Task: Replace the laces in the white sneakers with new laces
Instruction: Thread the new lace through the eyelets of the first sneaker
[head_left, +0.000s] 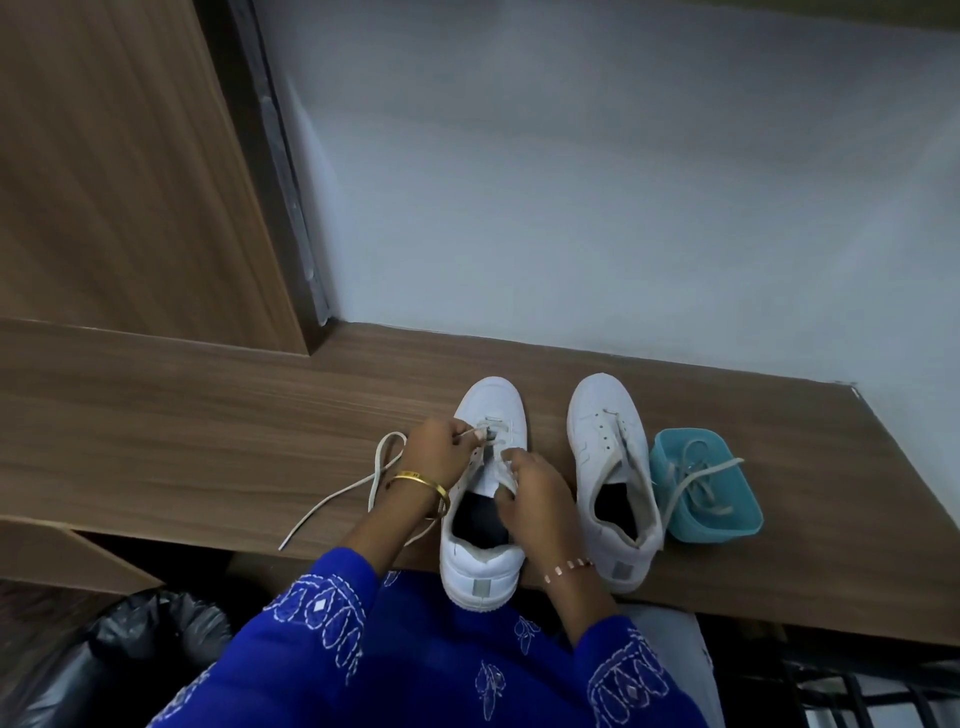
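Here, nearest, the left sneaker (480, 519) sits at the desk (208, 441) edge, heel overhanging; the right hand (530, 496) curls its fingers over the tongue, gripping it to steady the shoe; the left hand (436, 457) pinches the lace (358, 486) tip at an eyelet, the loose length trailing left; the lace is probably soft, light and floppy, best held at its stiff tip; beyond, the right sneaker (610, 467) stands unlaced, just beside a blue container (727, 525) holding more laces (693, 478).
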